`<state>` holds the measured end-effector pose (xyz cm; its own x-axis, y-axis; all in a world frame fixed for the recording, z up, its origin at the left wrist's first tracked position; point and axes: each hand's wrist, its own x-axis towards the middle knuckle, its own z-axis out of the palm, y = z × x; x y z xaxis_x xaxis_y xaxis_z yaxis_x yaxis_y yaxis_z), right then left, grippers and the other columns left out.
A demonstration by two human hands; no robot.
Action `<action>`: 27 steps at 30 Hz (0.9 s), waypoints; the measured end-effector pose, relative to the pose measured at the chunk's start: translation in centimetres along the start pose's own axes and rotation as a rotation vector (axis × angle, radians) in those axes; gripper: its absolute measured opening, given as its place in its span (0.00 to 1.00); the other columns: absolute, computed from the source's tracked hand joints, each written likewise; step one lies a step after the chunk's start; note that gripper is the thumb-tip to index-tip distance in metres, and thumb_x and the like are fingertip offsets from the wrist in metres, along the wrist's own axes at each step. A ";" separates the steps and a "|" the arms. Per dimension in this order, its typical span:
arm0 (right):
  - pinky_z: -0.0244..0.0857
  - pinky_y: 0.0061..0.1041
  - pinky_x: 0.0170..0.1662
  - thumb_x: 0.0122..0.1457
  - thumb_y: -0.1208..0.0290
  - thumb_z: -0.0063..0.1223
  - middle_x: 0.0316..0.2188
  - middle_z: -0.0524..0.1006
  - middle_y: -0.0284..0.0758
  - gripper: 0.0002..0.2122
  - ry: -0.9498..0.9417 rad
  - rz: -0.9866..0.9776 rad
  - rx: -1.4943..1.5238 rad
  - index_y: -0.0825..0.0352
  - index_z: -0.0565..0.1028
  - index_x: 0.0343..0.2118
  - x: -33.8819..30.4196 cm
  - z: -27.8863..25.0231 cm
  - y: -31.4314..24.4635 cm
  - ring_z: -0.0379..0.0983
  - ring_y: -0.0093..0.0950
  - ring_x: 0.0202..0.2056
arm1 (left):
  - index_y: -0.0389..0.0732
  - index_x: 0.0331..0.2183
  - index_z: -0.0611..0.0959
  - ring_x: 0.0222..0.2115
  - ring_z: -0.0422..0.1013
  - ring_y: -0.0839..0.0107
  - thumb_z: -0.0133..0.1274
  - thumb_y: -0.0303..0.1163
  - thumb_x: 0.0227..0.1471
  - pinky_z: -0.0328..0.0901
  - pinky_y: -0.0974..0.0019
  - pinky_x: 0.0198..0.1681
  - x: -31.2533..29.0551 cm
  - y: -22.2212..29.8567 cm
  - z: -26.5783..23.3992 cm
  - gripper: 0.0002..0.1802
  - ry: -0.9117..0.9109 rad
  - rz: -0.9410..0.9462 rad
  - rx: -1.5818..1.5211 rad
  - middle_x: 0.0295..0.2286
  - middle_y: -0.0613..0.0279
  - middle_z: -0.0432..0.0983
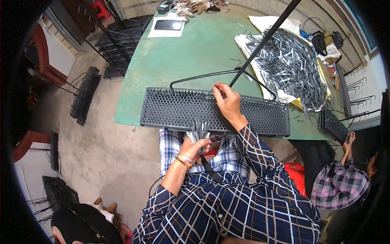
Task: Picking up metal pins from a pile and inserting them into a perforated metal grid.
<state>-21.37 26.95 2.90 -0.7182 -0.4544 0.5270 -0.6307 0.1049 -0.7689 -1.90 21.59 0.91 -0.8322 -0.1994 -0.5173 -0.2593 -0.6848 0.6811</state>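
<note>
A long black perforated metal tray with a wire-frame handle lies across the near edge of the green table, over my lap. Below its front edge, my left hand grips a bundle of thin strips, dark grey and silvery, fanning upward. My right hand is over the tray's middle near its back edge, with thumb and fingertips pinched together. Anything between those fingertips is too small to make out. Small dark bits stick up from holes along the tray's back left part.
A big heap of similar strips lies on white sacking at the table's right. A phone and gloves are at the back. Stacked black racks stand left. A co-worker in a plaid shirt handles another tray at right.
</note>
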 end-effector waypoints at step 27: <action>0.66 0.21 0.34 0.54 0.67 0.54 0.30 0.76 0.35 0.12 -0.557 0.382 0.286 0.71 0.76 0.36 -1.2 -2.0 -2.6 0.72 0.23 0.31 | 0.35 0.28 0.78 0.21 0.69 0.80 0.54 0.24 0.45 0.64 0.76 0.26 -1.0 1.1 0.4 0.04 -0.070 0.092 0.188 0.21 0.67 0.74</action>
<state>-19.39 28.97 4.99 -0.5689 -0.8224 -0.0006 -0.2097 0.1458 -0.9668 -1.52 21.33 2.39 -0.8868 -0.2014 -0.4160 -0.2621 -0.5222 0.8115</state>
